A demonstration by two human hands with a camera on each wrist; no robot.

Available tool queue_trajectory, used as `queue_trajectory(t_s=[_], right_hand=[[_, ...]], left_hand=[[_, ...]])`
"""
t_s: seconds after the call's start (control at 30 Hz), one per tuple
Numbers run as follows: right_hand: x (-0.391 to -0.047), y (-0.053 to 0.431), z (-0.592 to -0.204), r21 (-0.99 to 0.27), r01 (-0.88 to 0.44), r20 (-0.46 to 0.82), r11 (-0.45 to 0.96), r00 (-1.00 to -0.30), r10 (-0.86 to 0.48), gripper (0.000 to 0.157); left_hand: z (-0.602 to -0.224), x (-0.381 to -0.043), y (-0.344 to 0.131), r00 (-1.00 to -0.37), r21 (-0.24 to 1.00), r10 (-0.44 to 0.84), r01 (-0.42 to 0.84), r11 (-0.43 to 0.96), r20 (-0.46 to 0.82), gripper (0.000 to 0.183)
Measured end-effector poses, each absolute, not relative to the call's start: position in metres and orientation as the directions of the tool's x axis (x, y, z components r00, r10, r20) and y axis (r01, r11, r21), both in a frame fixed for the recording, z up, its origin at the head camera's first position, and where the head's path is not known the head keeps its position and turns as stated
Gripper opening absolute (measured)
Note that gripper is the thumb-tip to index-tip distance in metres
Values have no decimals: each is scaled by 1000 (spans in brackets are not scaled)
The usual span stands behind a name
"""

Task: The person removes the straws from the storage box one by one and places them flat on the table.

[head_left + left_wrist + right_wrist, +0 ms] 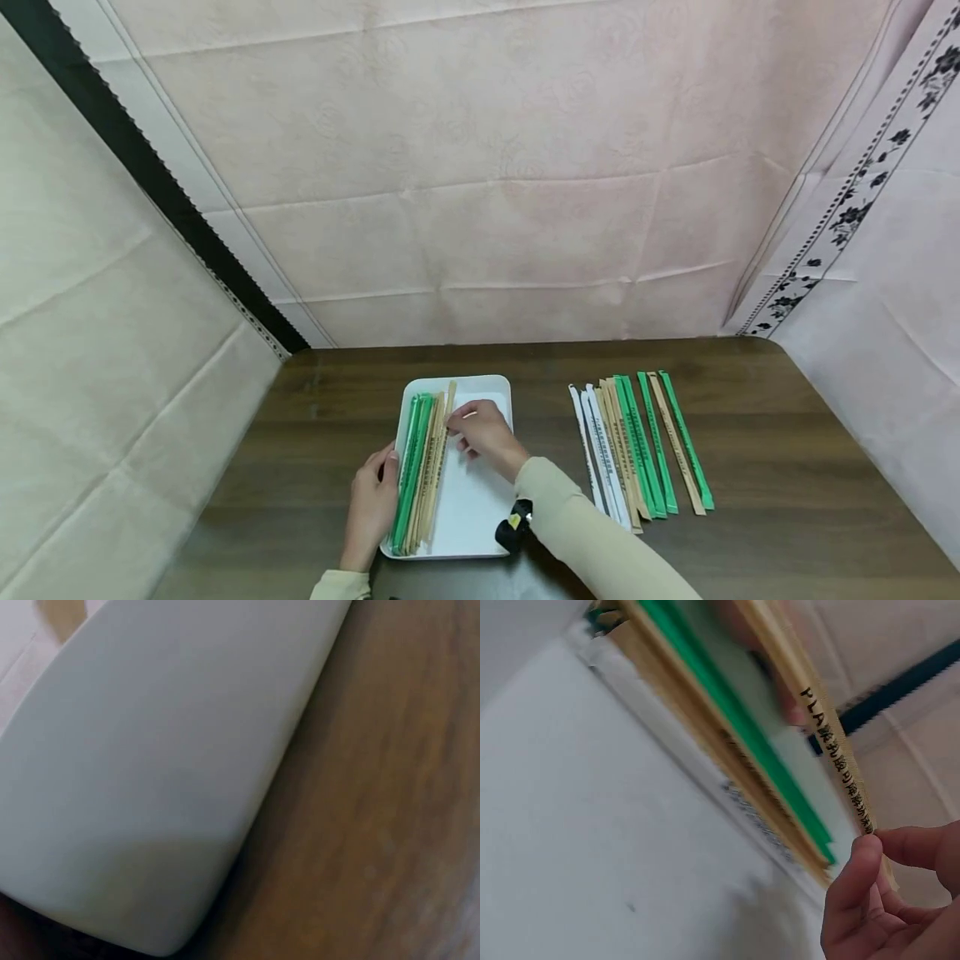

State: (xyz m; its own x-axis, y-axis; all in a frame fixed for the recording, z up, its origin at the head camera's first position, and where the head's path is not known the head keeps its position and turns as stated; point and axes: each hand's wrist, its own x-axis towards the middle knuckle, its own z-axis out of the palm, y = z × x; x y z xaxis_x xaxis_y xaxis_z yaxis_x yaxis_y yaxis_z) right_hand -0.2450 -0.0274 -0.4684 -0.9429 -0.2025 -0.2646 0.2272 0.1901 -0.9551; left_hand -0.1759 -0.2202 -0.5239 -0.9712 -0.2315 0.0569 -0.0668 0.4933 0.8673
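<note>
My right hand [486, 435] pinches a tan paper-wrapped straw [821, 724], printed with black lettering, between thumb and fingertips. The straw slants over a white tray [480, 517], beside a row of wrapped straws lying along its left side. Green wrapped straws [414, 475] form the outer part of that row and tan ones [432, 475] the inner part. In the right wrist view, a white printed wrapper [742, 810] also shows in the row. My left hand [372, 504] grips the tray's left rim, with some fingers hidden. The left wrist view shows mostly the tray's pale outer side.
To the right of the tray, a second spread of wrapped straws lies on the brown wooden table [540, 417]: white ones [600, 454], tan ones [618, 442] and green ones [660, 442]. Pale cloth [480, 250] hangs behind and at both sides.
</note>
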Motion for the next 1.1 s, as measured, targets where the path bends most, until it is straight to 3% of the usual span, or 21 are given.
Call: queue_trajectory(t_s=[0.4,0.77,1.1], right_hand=[[-252,69,-454,-973,215,-227,84,-958,-173,28],[-255,171,-469,-935,231,-258,271,-964,-67,34],[-257,217,-478,-836,168,-195,522,-981,2,28]], left_hand=[[-522,-176,-223,-972,874,-234,-107,474,8,46],[-522,-177,-223,-973,868,-232,-113,484,3,46],[-522,-177,-222,-972,868,-236,-121,481,-4,46]])
